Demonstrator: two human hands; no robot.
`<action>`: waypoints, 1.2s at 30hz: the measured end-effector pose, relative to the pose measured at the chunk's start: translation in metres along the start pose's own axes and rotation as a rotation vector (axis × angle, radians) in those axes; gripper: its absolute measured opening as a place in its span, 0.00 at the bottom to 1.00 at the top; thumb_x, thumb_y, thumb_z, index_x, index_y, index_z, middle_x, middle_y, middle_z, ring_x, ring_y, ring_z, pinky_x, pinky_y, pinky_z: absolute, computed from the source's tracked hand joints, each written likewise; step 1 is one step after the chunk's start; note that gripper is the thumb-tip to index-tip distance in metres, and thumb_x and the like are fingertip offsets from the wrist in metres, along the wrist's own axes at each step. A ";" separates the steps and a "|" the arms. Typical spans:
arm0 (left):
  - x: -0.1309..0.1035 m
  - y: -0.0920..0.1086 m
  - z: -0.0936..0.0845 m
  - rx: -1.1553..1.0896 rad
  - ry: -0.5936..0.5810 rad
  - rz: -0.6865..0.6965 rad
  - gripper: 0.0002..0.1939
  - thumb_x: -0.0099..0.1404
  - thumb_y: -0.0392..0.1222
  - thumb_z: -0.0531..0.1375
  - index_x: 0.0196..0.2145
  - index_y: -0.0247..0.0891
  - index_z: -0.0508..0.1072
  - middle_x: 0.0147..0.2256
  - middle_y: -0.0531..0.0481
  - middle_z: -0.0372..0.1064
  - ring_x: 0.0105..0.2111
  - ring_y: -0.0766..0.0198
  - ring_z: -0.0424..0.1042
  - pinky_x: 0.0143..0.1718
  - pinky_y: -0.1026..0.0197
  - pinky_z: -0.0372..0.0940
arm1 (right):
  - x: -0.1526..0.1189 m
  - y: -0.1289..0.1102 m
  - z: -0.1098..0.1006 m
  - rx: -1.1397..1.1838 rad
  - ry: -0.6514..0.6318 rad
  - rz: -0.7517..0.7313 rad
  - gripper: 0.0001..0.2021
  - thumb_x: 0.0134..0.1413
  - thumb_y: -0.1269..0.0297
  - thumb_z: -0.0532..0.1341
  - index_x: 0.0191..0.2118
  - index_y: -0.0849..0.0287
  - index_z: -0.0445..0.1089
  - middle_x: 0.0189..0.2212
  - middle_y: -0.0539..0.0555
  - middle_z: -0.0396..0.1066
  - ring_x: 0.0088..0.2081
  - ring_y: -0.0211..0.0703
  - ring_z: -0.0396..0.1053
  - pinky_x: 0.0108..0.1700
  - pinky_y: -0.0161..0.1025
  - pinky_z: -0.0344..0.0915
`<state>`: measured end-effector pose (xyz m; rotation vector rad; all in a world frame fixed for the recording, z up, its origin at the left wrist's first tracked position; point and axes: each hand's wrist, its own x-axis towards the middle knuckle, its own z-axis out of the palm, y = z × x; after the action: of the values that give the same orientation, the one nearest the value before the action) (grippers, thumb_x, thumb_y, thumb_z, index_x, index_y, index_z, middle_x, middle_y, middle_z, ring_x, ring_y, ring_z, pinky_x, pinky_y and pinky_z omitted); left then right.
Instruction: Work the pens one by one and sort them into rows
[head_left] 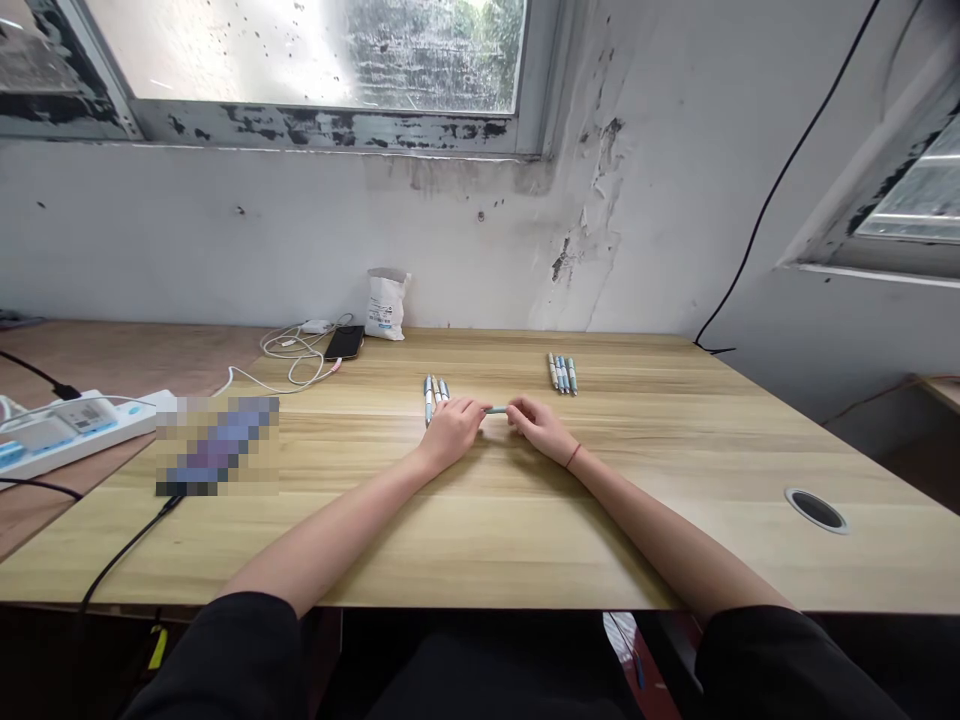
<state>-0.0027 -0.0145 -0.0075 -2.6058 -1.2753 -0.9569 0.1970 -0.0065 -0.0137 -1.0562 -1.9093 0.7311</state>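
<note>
Between my two hands a slim green pen [496, 410] lies level, just above or on the wooden table. My left hand [454, 430] grips its left end with the fingers closed. The right end is pinched by my right hand [536, 422], its fingers curled in. Partly hidden behind my left hand is a small group of pens [429, 396], side by side. Farther back to the right, several more pens [562, 373] lie in a neat row, with blue, beige and green parts.
A white packet [387, 304] stands against the wall, beside a dark phone [345, 343] and a coiled white cable [294, 345]. At the left are a power strip [120, 432] and a blurred-out device [221, 445]. A round cable hole [817, 510] sits at the table's right.
</note>
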 end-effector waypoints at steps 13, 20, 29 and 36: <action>0.000 0.000 0.000 0.005 -0.023 0.000 0.10 0.68 0.37 0.49 0.44 0.41 0.67 0.41 0.49 0.69 0.42 0.62 0.67 0.43 0.58 0.56 | -0.001 -0.005 -0.003 -0.071 0.036 -0.039 0.16 0.55 0.49 0.53 0.34 0.58 0.64 0.25 0.50 0.66 0.24 0.36 0.59 0.27 0.34 0.58; -0.001 0.000 0.002 0.007 -0.009 0.023 0.09 0.67 0.36 0.51 0.42 0.42 0.68 0.40 0.51 0.70 0.42 0.63 0.67 0.43 0.58 0.56 | -0.001 -0.006 -0.005 -0.238 0.010 -0.055 0.20 0.60 0.53 0.46 0.24 0.59 0.62 0.18 0.49 0.61 0.22 0.37 0.57 0.26 0.35 0.53; 0.000 0.000 0.000 0.002 -0.016 0.008 0.09 0.68 0.37 0.50 0.43 0.41 0.68 0.40 0.49 0.70 0.42 0.63 0.67 0.43 0.58 0.57 | -0.002 -0.003 -0.009 -0.399 0.007 -0.178 0.09 0.58 0.59 0.52 0.35 0.57 0.65 0.27 0.53 0.68 0.26 0.38 0.62 0.30 0.36 0.57; 0.000 0.001 0.000 -0.011 -0.027 0.005 0.09 0.68 0.37 0.50 0.43 0.41 0.68 0.40 0.49 0.70 0.43 0.62 0.67 0.43 0.57 0.57 | -0.002 -0.006 -0.009 -0.430 -0.022 -0.151 0.16 0.61 0.58 0.47 0.29 0.57 0.66 0.21 0.52 0.67 0.23 0.38 0.60 0.27 0.35 0.53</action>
<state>-0.0022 -0.0152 -0.0074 -2.6378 -1.2722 -0.9330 0.2034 -0.0104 -0.0051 -1.1432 -2.1941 0.2493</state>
